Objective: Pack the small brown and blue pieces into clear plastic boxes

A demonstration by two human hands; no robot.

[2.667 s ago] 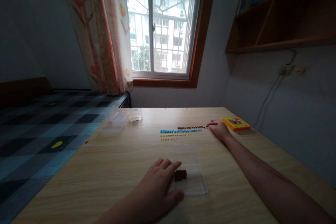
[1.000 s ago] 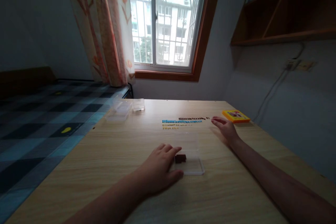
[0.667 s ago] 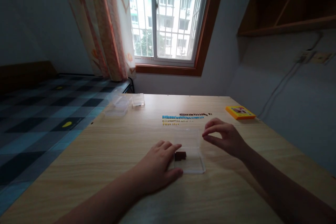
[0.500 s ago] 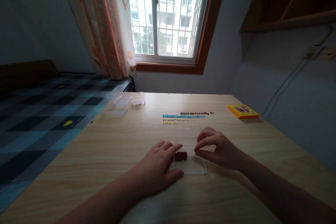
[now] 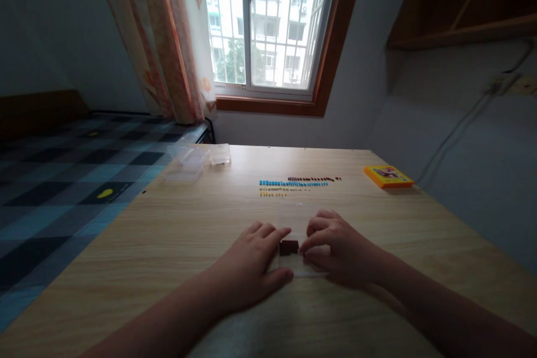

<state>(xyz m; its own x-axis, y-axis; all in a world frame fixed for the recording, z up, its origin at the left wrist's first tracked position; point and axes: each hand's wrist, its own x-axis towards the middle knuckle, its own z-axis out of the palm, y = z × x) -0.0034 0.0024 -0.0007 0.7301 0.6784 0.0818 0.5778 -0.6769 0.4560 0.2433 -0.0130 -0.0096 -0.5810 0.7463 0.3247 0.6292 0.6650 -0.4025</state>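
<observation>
In front of me lies a clear plastic box (image 5: 308, 274) with its transparent lid (image 5: 293, 213) folded back. A block of dark brown pieces (image 5: 289, 247) sits inside, against the left part of the box. My left hand (image 5: 255, 260) rests at the box's left side, fingers spread, thumb by the front edge and index finger near the brown pieces. My right hand (image 5: 329, 243) is over the right half of the box. Its thumb and index finger are pinched together just right of the brown block; whatever is between them is too small to make out.
Behind the box, rows of tiny brown, blue (image 5: 271, 183) and yellow pieces (image 5: 268, 194) line the wooden table (image 5: 168, 251). Clear plastic cases (image 5: 188, 165) stand at the back left. A yellow-orange box (image 5: 388, 177) lies at the right edge. A bed (image 5: 113, 173) adjoins the left.
My right hand has moved left and slightly down, bringing its pinched fingertips to the brown pieces. The left hand has stayed nearly where it was.
</observation>
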